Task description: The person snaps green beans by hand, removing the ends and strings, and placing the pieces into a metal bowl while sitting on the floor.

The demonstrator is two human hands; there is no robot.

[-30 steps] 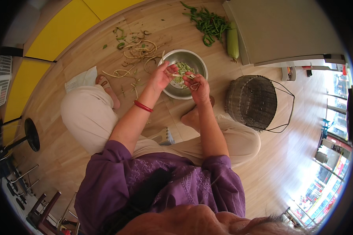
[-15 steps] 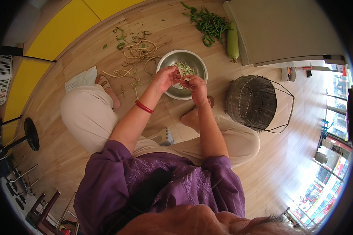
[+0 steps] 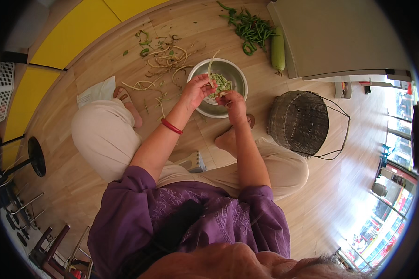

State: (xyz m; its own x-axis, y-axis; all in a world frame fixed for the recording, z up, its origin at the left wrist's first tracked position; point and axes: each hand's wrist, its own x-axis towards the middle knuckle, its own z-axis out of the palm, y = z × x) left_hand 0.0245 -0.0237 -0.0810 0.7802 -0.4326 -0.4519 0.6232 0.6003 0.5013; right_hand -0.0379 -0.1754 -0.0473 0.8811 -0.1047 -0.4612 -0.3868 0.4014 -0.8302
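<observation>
One white paper sheet (image 3: 96, 91) is seen flat on the wooden floor (image 3: 312, 195), just beside the sandalled foot on the person's left; whatever is printed on it cannot be made out. Two containers are counted: a round steel bowl (image 3: 237, 79), in which pale green cut pieces are heaped, and a dark woven basket (image 3: 299, 122) with a thin wire handle, whose contents cannot be told. Above the bowl a long pale bean strip (image 3: 210, 70) is pinched between the fingers of the left hand (image 3: 196, 88) and stands up from them, while the fingers of the right hand (image 3: 233, 102) are closed on a small green piece — too small to be identified — over the bowl's near rim. A scatter of pale peelings (image 3: 165, 63) is spread on the floor beyond the left hand. Further off, a pile of green beans (image 3: 249, 29) is laid beside one pale green gourd (image 3: 278, 50), against a grey cabinet (image 3: 340, 37).
</observation>
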